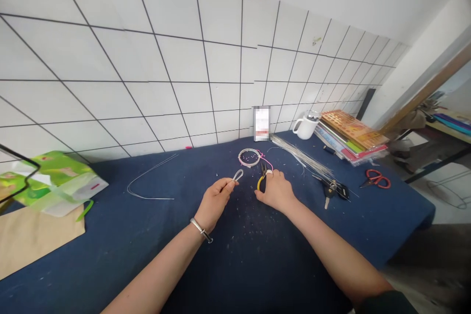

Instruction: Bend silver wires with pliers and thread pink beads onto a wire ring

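My left hand (216,199) pinches a small loop of bent wire (239,175), its rounded end standing out past my fingertips. Over at the right, my right hand (275,190) is closed around yellow-handled pliers (261,184) down at the tabletop. The dark jaws point away from me, and part of the handles is hidden under my fingers. Just beyond the pliers sits a shallow round dish (241,163) with small purple beads in it. A pink cord (267,161) runs from the dish's edge toward my right hand.
Straight wires (305,157) lie in a bundle at right, near keys (327,201) and red-handled scissors (377,179). Behind stand a white mug (305,129), a stack of books (353,132) and a phone-like screen (261,125). Bent wire (138,195) and green packaging (55,176) lie left.
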The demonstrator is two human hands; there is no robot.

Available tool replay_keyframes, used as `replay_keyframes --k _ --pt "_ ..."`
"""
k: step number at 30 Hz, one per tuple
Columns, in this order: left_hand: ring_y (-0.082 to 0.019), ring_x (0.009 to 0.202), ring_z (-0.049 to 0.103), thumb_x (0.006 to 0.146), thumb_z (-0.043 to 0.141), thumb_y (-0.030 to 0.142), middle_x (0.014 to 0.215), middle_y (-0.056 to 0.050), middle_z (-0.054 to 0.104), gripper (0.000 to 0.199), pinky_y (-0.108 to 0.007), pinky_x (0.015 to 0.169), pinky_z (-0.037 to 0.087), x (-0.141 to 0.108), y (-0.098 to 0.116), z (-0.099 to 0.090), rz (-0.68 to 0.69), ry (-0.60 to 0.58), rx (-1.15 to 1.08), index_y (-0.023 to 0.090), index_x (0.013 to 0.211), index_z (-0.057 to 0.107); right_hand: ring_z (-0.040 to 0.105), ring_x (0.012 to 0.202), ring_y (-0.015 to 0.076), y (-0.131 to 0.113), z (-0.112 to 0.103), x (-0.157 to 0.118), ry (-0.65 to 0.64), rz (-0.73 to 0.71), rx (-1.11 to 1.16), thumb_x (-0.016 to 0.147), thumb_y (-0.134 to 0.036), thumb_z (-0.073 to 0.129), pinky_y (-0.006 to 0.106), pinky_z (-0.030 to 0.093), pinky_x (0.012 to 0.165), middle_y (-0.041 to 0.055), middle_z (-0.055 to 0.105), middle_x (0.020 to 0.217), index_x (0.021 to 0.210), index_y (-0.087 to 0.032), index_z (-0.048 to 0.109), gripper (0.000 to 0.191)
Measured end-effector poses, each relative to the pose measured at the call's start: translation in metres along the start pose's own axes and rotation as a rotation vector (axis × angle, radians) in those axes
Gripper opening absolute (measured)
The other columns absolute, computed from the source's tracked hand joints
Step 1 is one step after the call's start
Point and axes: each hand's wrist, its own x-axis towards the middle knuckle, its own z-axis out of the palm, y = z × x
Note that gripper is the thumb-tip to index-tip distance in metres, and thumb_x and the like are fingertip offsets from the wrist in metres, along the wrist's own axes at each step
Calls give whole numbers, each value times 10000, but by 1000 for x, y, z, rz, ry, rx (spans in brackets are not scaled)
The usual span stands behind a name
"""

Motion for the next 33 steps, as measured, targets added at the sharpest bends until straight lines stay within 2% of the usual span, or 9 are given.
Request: replay_keyframes --k 4,8,14,16,20,22,26,29,33 --pt "-49 436 325 731 570 401 606 36 440 260 -161 384 211 2 -3 -2 -20 -37 44 170 828 641 443 978 309 23 -8 -3 -50 38 18 657 -391 594 388 404 746 163 491 1042 1029 -136 497 461" --pt "-44 427 328 736 560 408 636 32 454 279 -154 373 208 2 -8 0 -41 -75 17 175 876 622 444 1010 326 43 -14 -6 -42 68 79 755 -264 490 430 366 801 196 510 1033 1005 -107 508 296" --pt "-34 404 352 721 573 388 645 32 505 248 -144 369 221 -2 -12 4 -53 -126 -26 182 858 589 543 944 252 58 -36 -9 -100 34 231 889 -290 324 387 402 803 140 593 979 994 -144 534 276" --pt "-35 404 359 722 573 383 640 32 508 238 -144 370 223 -2 -12 5 -43 -132 -23 180 847 586 567 947 208 59 -45 -17 -171 -25 463 912 -337 280 339 439 776 111 598 1040 1093 -180 491 318" --pt "-42 416 364 743 559 371 643 28 510 220 -150 377 239 -5 -11 9 -22 -149 13 178 847 580 552 1037 211 46 -55 -42 -432 -142 1396 901 -374 339 376 444 819 150 535 1182 1225 -190 365 374" --pt "-46 428 371 759 547 363 647 25 510 211 -153 385 254 -8 -9 12 -20 -170 32 177 855 575 562 1025 218 34 -56 -53 -532 -148 1611 891 -366 365 406 430 836 161 540 1173 1230 -192 354 381" --pt "-47 432 373 774 534 361 655 20 515 206 -152 390 257 -13 -5 15 -41 -203 -5 179 862 571 566 1014 229 14 -55 -61 -650 -75 1705 905 -430 246 405 436 804 172 542 1167 1267 -206 321 433" --pt "-44 425 370 763 548 363 649 19 520 204 -151 387 243 -16 -2 15 -56 -187 -44 178 845 577 559 1004 220 10 -52 -63 -646 -30 1696 904 -461 129 379 436 796 177 544 1154 1263 -189 350 502" --pt "-49 431 386 760 556 354 653 16 530 195 -157 393 255 -17 1 17 -53 -174 -49 180 843 587 531 1002 213 11 -43 -66 -626 -24 1748 888 -481 144 361 434 808 174 517 1172 1234 -167 401 534"
